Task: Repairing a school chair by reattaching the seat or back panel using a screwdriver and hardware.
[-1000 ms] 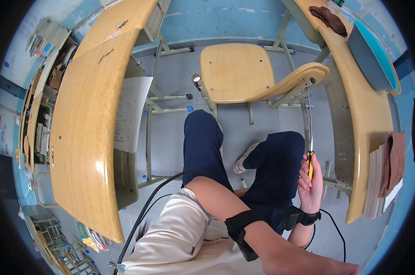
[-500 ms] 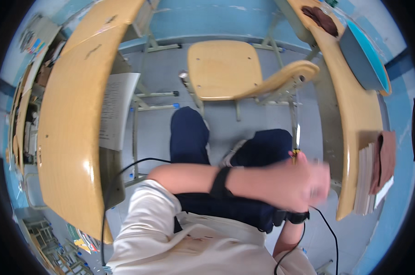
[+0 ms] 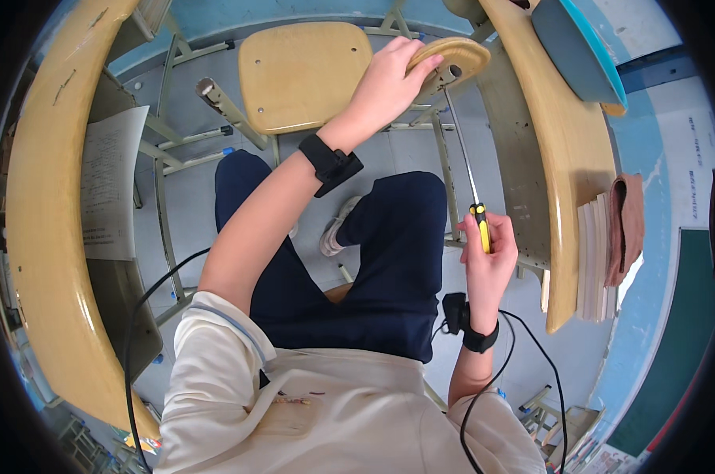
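Observation:
My left hand (image 3: 389,83) reaches forward and grips the edge of the wooden chair backrest (image 3: 466,55), thumb on the near side and fingers on the far side. At the right, my right hand (image 3: 493,257) is closed around the yellow and black handle of a screwdriver (image 3: 481,227). Its long thin shaft points away from me, up to the chair's metal tube (image 3: 450,73) beside the backrest. Whether the tip sits on a screw is too small to tell. The wooden seat (image 3: 306,79) of the same chair lies left of my left hand.
Wooden desks flank me, the left desk (image 3: 45,237) with a printed sheet (image 3: 114,186) hanging from its shelf. On the right desk (image 3: 567,158) are a blue bin (image 3: 579,51), upright books (image 3: 590,261) and a brown cloth (image 3: 624,229). Black cables (image 3: 559,371) run beside my arms.
My left hand has moved from near my right hand, forward and left, onto the backrest. The screwdriver in my right hand now shows with its shaft at the chair tube. The view has shifted right.

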### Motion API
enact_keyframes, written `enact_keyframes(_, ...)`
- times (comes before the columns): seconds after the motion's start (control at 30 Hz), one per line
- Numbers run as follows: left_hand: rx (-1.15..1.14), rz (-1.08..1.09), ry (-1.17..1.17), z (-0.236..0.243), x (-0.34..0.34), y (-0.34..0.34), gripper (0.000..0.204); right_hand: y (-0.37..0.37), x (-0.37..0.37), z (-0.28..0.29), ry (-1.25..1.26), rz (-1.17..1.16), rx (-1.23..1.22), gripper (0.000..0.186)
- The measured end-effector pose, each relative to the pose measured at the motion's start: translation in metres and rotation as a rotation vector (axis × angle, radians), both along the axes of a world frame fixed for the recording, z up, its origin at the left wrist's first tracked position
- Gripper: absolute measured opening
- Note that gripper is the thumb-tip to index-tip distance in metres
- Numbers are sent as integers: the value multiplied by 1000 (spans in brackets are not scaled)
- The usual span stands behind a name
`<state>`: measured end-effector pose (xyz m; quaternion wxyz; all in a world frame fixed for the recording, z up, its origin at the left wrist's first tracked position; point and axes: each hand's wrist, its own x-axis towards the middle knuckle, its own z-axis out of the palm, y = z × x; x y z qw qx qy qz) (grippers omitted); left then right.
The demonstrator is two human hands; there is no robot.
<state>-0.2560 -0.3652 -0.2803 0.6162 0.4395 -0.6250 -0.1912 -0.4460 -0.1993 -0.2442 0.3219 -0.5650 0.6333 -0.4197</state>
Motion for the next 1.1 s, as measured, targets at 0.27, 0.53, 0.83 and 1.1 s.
enact_keyframes(0.27,-12,-24,-16,-1,1,-2,31,-12,-27,1,-644,109,430,32)
enact_keyframes(0.53,14,-30,-15,-2,2,0,30,-2,-12,-2,-243,80,221,16)
enact_keyframes(0.83,19,-21,-73,-1,5,-1,31,-6,-16,5,-787,148,495,30)
enact_keyframes(1.1,15,16,-83,-2,4,1,29,-5,-8,7,-666,218,546,45)
